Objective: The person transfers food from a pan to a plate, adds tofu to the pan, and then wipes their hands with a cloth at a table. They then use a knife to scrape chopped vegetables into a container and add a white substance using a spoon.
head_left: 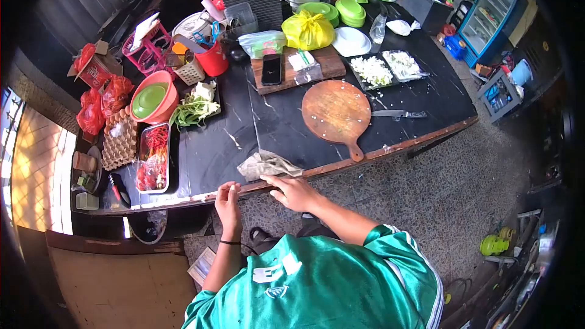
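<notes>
A crumpled grey-brown cloth (268, 165) lies at the front edge of the black table. My right hand (291, 193) is at the cloth's lower edge, palm down, its fingers apart. To its left, my left hand (228, 207) is raised just in front of the table edge with its fingers curled together; whether something small is between them cannot be made out. Beyond the cloth to the right is a round wooden board (336, 113) with its handle toward me. A knife (399, 113) lies beside the board, blade toward it.
Chopped white pieces fill two trays (372, 73) at the back right. A black phone (272, 70) rests on a rectangular board (329, 61). At the left are a tray of red vegetables (153, 158), egg cartons (118, 140), a pink basin (170, 102) and leafy greens (198, 106).
</notes>
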Available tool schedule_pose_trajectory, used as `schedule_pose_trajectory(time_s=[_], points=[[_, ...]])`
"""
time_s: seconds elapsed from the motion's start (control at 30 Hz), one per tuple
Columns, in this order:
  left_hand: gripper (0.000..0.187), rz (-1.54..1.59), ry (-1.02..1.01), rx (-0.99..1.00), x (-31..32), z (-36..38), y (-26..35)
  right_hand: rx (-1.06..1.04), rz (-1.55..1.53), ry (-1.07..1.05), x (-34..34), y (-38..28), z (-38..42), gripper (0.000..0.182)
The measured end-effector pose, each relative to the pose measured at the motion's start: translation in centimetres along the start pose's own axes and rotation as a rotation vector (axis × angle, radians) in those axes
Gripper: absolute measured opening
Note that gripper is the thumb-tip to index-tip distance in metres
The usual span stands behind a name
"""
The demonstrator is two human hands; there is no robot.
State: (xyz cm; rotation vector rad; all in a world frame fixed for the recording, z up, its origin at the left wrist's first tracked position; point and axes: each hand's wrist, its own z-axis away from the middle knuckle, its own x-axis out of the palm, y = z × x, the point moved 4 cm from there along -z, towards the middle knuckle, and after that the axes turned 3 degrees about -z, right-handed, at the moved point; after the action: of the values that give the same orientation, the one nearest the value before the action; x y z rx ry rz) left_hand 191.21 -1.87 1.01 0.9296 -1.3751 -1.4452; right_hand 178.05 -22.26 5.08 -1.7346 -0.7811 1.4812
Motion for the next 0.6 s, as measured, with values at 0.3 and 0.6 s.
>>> schedule_pose_trajectory(time_s=[0.3,0.6], points=[[0.071,-1.040,-0.320,0.458,9.2,-1.2,3.3,0.110,0.344,0.796,-10.4,7.2,5.8,0.013],[0.051,-1.254,-0.535,0.653,10.9,-4.2,-1.5,0.729,0.738,0.575,-14.2,13.5,7.4,0.052]])
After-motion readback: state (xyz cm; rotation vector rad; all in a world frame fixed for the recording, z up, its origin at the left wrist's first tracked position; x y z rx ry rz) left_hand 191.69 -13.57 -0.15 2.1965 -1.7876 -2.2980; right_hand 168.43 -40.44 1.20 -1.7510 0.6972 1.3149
